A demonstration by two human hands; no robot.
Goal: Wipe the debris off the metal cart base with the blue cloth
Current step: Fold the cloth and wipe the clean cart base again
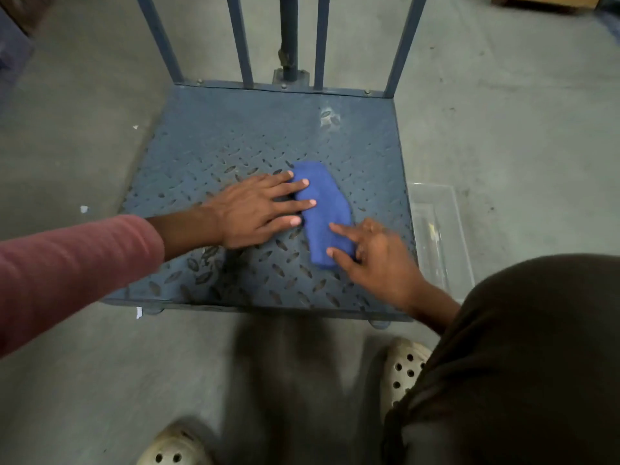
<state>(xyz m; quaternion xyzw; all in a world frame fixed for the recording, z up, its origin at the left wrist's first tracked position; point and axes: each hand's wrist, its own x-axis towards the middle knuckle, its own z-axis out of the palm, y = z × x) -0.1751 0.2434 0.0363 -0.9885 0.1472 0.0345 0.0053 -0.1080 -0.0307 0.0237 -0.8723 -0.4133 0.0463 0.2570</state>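
Head view, left hand flat on blue cloth, right hand fingers straight touching it, metal cart base

Dim, flat indoor light with no hard shadows, only a faint one under the left hand. Small pale glare patch on the far right part of the metal cart base. Motion blur on the right hand, the shoes and the dark garment. Smeared dark patch on the floor before the base's near edge. Blue cloth fairly sharp. Wide-angle splaying of the cart's uprights toward the edges. Soft, grainy corners.
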